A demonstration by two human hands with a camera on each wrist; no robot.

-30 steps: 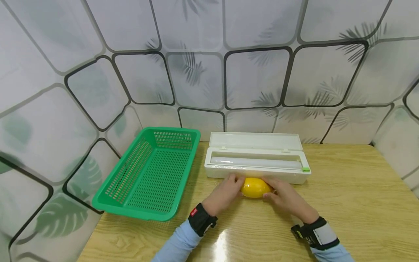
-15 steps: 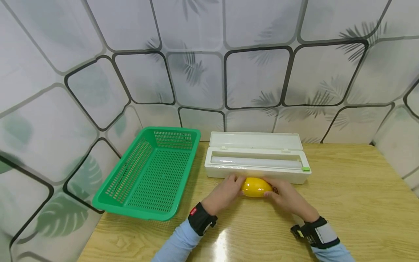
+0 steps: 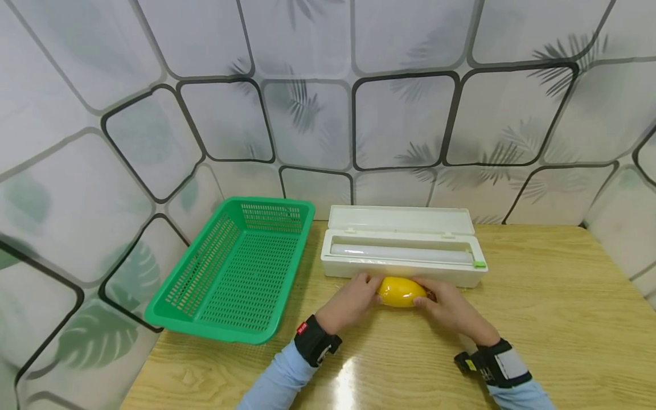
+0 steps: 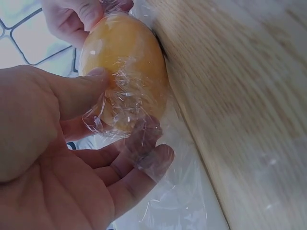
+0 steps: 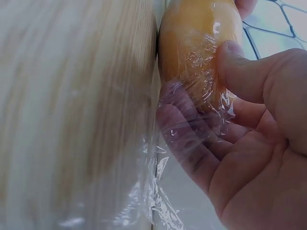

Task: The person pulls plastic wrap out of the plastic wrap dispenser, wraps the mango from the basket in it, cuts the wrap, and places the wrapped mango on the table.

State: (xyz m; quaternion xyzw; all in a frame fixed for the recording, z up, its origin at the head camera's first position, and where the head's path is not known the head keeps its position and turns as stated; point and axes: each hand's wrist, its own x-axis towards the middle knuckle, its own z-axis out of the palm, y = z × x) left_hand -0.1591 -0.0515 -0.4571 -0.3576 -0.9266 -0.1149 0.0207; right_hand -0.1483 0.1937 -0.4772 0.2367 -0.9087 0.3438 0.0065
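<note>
A yellow oval fruit (image 3: pixel 402 292), wrapped in shiny cling film, lies at the front of a white cling film box (image 3: pixel 359 268). My left hand (image 3: pixel 351 304) holds its left end and my right hand (image 3: pixel 451 310) holds its right end. The left wrist view shows the left thumb pressing the fruit (image 4: pixel 124 52), while loose clear film (image 4: pixel 148 139) covers the curled fingertips below. Likewise, in the right wrist view the right thumb lies on the fruit (image 5: pixel 192 43) and film (image 5: pixel 180 120) is draped over the fingers. The fruit's underside is hidden in the head view.
The box's lid (image 3: pixel 400 220) is tipped back, showing a film roll (image 3: pixel 400 253) and a green slider (image 3: pixel 479 265) at its right end. A green perforated basket (image 3: pixel 225 335) stands to the left on the wooden table (image 3: pixel 553 319). A patterned wall (image 3: pixel 318 125) closes off the back.
</note>
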